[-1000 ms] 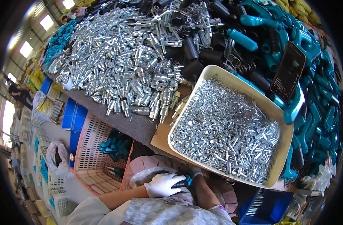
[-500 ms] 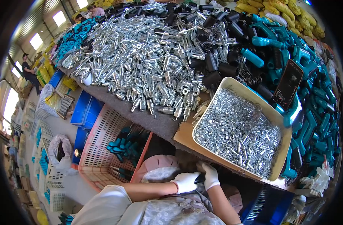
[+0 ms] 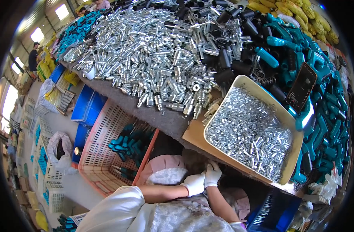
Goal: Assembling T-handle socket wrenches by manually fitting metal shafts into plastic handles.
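Both my hands wear white gloves and meet low in front of my lap, just under the table's edge. My left hand (image 3: 195, 183) is closed, its fingertips turned in toward the right one. Close against it, my right hand (image 3: 213, 174) is closed too, reaching a little farther under the edge. Whatever they hold is hidden by the gloves and the shadow. Above them on the table stands a cream tray (image 3: 297, 149) full of small metal pins (image 3: 258, 150). Left of my knees, a pink perforated basket (image 3: 92, 158) holds teal-handled tools (image 3: 126, 143).
A wide heap of silvery metal fittings (image 3: 153, 58) covers the table, with black sleeves (image 3: 223, 60) and teal handles (image 3: 320, 127) to the right. A phone (image 3: 302, 87) leans there. Blue bins (image 3: 88, 106) stand left; another blue bin (image 3: 275, 212) sits lower right.
Both hands have shifted slightly, the right one up and farther under the table edge. The black piece that showed between them is now out of sight. My view has tilted a little.
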The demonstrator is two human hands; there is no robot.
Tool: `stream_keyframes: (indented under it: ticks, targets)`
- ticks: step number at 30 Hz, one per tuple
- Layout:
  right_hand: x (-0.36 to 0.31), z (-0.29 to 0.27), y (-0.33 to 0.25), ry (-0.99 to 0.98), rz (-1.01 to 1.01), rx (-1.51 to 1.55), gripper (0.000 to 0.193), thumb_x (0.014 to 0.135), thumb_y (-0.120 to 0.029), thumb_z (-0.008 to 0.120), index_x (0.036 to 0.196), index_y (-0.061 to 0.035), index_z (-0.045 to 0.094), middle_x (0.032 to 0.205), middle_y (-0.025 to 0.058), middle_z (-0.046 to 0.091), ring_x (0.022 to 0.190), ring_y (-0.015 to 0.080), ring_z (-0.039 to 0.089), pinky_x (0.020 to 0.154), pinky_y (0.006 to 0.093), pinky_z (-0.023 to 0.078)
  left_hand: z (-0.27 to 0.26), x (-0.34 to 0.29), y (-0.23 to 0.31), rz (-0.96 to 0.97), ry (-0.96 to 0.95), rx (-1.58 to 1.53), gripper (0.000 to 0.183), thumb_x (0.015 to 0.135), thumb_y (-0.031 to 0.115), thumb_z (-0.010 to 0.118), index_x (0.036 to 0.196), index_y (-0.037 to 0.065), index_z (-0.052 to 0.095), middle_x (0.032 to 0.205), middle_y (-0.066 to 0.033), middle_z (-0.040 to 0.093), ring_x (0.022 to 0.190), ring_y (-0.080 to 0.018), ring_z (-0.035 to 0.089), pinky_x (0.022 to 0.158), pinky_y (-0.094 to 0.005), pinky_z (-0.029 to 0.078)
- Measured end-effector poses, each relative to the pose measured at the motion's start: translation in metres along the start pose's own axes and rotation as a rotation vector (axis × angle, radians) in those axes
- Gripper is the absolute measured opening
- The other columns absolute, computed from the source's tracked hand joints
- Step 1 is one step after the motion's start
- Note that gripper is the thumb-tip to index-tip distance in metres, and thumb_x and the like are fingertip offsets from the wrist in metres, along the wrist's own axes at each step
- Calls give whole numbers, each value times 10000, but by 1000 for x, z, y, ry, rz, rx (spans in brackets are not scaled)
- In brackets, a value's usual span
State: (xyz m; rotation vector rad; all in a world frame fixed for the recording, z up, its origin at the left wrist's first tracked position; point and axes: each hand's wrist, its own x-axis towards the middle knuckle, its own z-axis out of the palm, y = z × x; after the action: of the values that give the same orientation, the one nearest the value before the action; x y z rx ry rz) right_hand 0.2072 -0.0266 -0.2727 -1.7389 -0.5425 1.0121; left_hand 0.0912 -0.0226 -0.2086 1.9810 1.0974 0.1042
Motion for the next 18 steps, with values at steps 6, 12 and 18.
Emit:
stream_keyframes:
  ticks: [6, 12, 18]
  targets:
    - [-15, -23, -37, -224, 148, 394, 444, 985, -329, 601, 1276, 6, 612, 1159, 124, 672, 980, 220, 636, 845, 332, 500, -79, -23, 20, 87, -139, 46, 415, 831, 249, 627, 1194, 53, 583, 879, -242, 687, 813, -438, 677, 737, -518, 531]
    - [-25, -128, 1, -211, 348, 675, 451, 983, -383, 581, 1294, -57, 571, 1095, 92, 635, 958, 227, 595, 873, 371, 486, -282, -160, 5, -310, 366, -596, 467, 813, 165, 739, 1217, -19, 595, 894, -94, 669, 690, -133, 646, 564, -260, 518]
    - [-39, -85, -22, -319, 320, 661, 345, 973, -313, 580, 1184, -42, 605, 974, 85, 643, 918, 241, 617, 864, 386, 499, -299, -216, -75, -351, 814, -615, 365, 856, 85, 656, 1208, 12, 595, 702, -25, 600, 490, -84, 548, 391, -215, 400]
